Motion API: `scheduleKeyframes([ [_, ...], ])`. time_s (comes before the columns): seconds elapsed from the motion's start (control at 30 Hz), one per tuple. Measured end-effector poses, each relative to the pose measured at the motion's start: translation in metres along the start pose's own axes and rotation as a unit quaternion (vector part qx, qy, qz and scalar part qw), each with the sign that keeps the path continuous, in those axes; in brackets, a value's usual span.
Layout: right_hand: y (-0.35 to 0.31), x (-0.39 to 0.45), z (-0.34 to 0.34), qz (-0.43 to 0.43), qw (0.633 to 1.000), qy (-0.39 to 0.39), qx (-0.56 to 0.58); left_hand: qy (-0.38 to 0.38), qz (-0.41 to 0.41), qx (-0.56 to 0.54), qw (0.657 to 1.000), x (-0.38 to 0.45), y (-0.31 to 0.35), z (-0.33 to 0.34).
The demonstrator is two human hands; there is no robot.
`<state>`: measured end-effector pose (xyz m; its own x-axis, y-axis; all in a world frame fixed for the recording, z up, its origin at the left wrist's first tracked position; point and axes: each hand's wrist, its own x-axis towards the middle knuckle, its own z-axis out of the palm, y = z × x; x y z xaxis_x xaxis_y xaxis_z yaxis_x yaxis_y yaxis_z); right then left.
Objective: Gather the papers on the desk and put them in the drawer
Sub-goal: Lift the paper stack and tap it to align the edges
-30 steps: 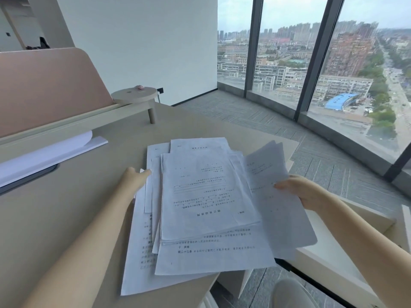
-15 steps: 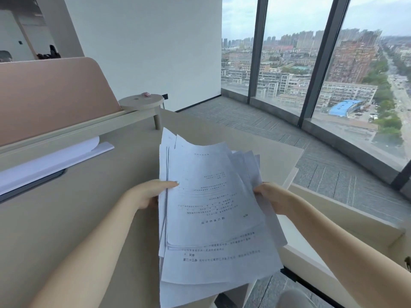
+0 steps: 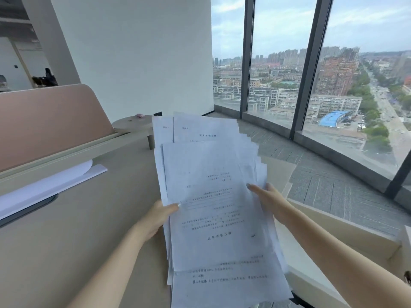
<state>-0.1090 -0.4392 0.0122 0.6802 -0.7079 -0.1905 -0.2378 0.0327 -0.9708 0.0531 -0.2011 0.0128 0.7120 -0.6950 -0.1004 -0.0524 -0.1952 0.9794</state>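
Papers (image 3: 218,210): loose printed stack, sheets fanned and uneven, held tilted above the desk (image 3: 84,236) at frame centre. Left hand (image 3: 159,216): clamped on the stack's 9 o'clock edge, thumb on top. Right hand (image 3: 268,197): closed on the 3 o'clock edge, fingers over the top sheet. Further white sheets (image 3: 46,185): lying at 9 o'clock under the desk's pink partition (image 3: 51,121). Open drawer (image 3: 347,238): at 4 o'clock, beside the desk. Windows (image 3: 278,63): at 1 o'clock.

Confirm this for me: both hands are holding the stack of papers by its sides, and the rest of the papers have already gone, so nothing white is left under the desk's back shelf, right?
Not quite. The head view shows white sheets under the back shelf. The rest stands: the left hand and right hand hold the stack of papers by its sides.
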Motion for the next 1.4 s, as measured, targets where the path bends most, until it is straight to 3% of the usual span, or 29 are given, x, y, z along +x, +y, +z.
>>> scheduleKeyframes([
  [0.13,-0.042,-0.004,-0.011,-0.037,0.989,-0.053,0.132,0.037,0.087,-0.006,0.996,0.002,0.034,0.005],
  [0.33,-0.139,-0.013,-0.013,-0.216,0.956,0.014,0.199,0.138,0.255,0.031,0.957,0.008,0.126,0.003],
  [0.5,-0.177,-0.024,-0.019,-0.315,0.932,0.029,0.175,0.129,0.284,0.085,0.946,0.013,0.168,-0.003],
  [0.57,-0.169,-0.022,-0.019,-0.317,0.936,0.016,0.150,0.094,0.272,0.095,0.953,0.016,0.163,-0.003],
  [0.77,-0.127,-0.009,-0.006,-0.237,0.967,0.011,0.086,0.099,0.222,0.014,0.970,0.018,0.140,0.009],
  [0.9,-0.123,-0.004,-0.002,-0.167,0.975,0.031,0.145,0.144,0.206,-0.080,0.965,0.020,0.145,0.014],
  [1.0,-0.143,-0.009,-0.001,-0.210,0.961,0.023,0.177,0.185,0.224,-0.135,0.947,0.020,0.167,0.011],
  [1.17,-0.168,-0.010,-0.007,-0.282,0.947,-0.014,0.155,0.171,0.292,-0.092,0.936,0.014,0.195,-0.006],
  [1.4,-0.134,-0.006,0.007,-0.211,0.969,-0.028,0.128,0.174,0.277,-0.081,0.942,0.016,0.157,-0.003],
])
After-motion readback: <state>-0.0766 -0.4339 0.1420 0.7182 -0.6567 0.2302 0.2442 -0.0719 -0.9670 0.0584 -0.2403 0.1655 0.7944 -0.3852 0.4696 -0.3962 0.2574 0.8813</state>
